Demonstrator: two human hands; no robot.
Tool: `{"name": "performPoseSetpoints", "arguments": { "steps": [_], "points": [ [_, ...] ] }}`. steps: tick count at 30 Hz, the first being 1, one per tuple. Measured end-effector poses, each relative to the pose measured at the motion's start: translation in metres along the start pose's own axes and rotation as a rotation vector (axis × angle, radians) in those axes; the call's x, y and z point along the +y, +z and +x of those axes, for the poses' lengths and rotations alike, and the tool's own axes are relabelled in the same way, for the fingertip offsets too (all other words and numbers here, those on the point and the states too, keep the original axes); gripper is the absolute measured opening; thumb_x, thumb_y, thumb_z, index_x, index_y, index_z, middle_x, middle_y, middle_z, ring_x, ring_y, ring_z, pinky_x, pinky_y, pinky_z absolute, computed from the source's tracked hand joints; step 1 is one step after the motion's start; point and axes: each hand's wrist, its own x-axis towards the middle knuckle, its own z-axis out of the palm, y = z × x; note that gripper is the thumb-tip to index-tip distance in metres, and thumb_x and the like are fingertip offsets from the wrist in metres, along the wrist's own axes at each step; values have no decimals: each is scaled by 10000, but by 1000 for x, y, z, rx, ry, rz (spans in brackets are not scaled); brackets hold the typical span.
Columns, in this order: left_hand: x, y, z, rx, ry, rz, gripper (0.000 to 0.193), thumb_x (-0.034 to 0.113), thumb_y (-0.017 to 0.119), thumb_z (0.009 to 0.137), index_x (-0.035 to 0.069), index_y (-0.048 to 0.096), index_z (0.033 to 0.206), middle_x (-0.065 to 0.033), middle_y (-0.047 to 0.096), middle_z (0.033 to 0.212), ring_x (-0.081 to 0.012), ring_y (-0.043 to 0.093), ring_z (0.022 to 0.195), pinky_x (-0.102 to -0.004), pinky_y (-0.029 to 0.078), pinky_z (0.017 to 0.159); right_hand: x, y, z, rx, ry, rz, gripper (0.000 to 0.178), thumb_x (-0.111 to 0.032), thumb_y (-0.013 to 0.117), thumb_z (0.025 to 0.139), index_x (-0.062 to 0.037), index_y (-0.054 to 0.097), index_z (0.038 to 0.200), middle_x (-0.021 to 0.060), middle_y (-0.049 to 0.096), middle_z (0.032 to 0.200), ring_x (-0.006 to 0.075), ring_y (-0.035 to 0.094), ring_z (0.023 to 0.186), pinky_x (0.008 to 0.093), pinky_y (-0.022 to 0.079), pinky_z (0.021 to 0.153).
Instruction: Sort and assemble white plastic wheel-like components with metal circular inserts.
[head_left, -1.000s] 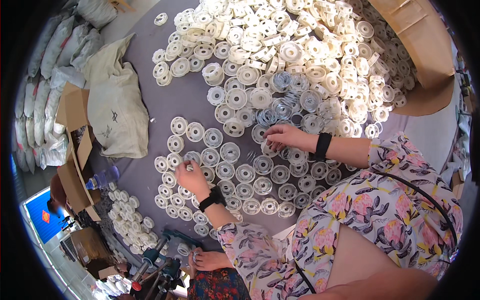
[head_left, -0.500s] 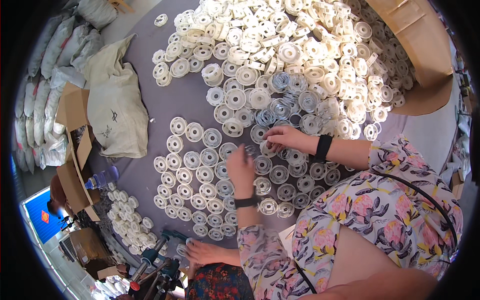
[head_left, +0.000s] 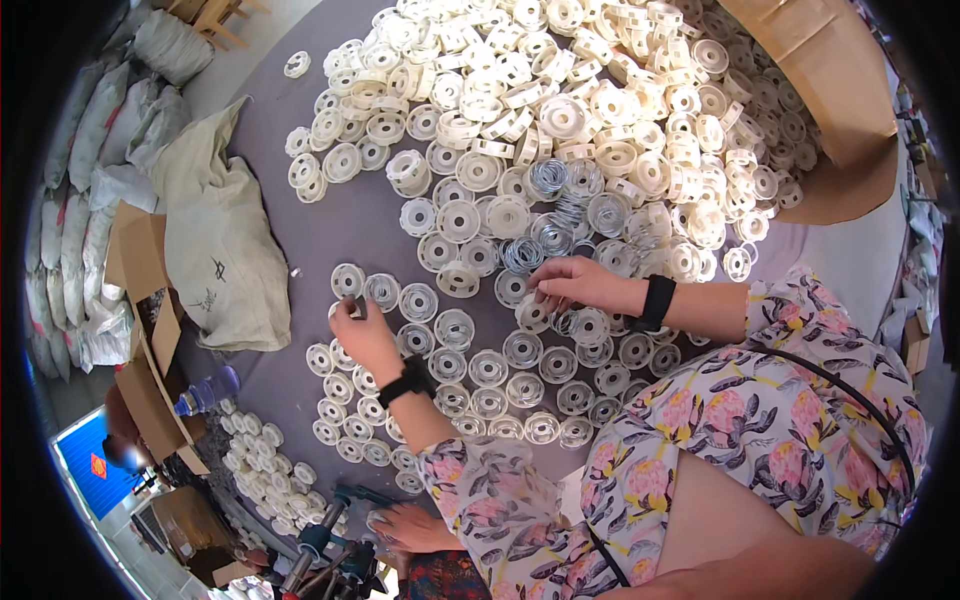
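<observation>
My left hand (head_left: 366, 338) reaches over the left group of round white plastic wheels (head_left: 382, 291). Its fingers and thumb are bent together over one wheel, which they mostly cover. My right hand (head_left: 582, 284) is closed, with curled fingers pointing down beside a white wheel (head_left: 531, 316); what lies within its grip is hidden. Just beyond it are loose coils of silvery wire rings (head_left: 524, 254), lying on and among wheels. Several wheels in front of me, such as one nearby wheel (head_left: 522, 349), carry shiny wire rings inside their rims.
A large heap of white wheels (head_left: 520, 95) covers the far side, beside a cardboard box (head_left: 845, 190). To the left are a cloth sack (head_left: 222, 235), an open carton (head_left: 135, 250), a bottle (head_left: 207, 390) and smaller white parts (head_left: 268, 465). A co-worker's hand (head_left: 412, 528) is near a green bench tool (head_left: 315, 540).
My left hand has swung left from the middle of the wheels to the left group. My right hand stays almost in place. The whole view has shifted slightly.
</observation>
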Motion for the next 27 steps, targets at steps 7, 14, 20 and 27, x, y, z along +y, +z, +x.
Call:
{"name": "performPoseSetpoints", "arguments": {
  "steps": [7, 14, 20, 27],
  "points": [
    [126, 29, -83, -419, 571, -424, 474, 130, 726, 661, 48, 539, 1088, -137, 561, 1038, -285, 550, 907, -379, 444, 770, -2, -20, -6, 212, -85, 54, 213, -172, 463, 904, -37, 545, 1046, 33, 596, 825, 110, 581, 678, 236, 477, 592],
    [126, 34, -115, -466, 48, -715, 474, 53, 694, 698, 12, 477, 1118, -88, 549, 1036, -185, 545, 919, -319, 444, 761, 2, -24, -13, 249, -194, 33, 289, -204, 492, 896, -53, 502, 1142, 50, 582, 966, 111, 572, 770, 249, 487, 664],
    [144, 5, -160, -498, -241, -1323, 480, -2, 687, 718, 14, 448, 1135, -81, 517, 1103, -146, 509, 988, -247, 410, 843, -9, -19, -33, -84, -37, 475, 496, -263, 543, 873, -113, 336, 1298, 61, 523, 1123, 196, 552, 950, 345, 504, 752],
    [145, -42, -183, -378, 94, -770, 474, 43, 749, 652, 0, 569, 1088, -51, 594, 924, -132, 560, 786, -262, 455, 707, -12, -15, -57, -289, 15, 375, 530, -249, 570, 856, -110, 312, 1297, 100, 534, 1077, 192, 579, 893, 319, 521, 704]
  ]
}}
